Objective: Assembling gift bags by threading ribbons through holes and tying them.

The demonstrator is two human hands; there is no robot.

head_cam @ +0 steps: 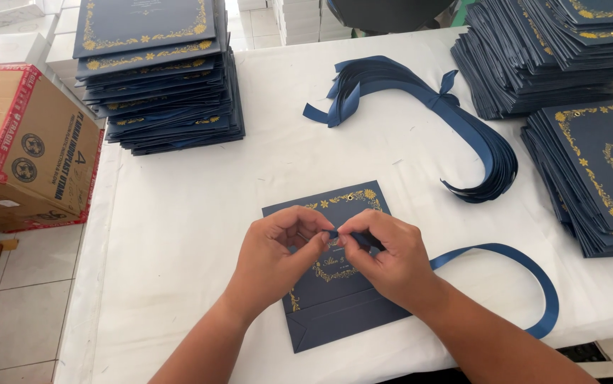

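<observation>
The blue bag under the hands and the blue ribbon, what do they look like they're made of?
Blue bag: seemingly matte card or stiff paper, flat with a crisp fold, gold foil-like ornament. Blue ribbon: probably satin fabric, soft sheen, limp curve.

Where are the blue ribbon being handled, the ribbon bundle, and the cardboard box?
blue ribbon [534, 274], head view, on its loose loop.
ribbon bundle [488, 146], head view, on the curved middle.
cardboard box [25, 153], head view, on its side face.

left hand: bare, no ring, no glove | right hand: bare, no ring | forearms: no sleeves, no watch
</observation>
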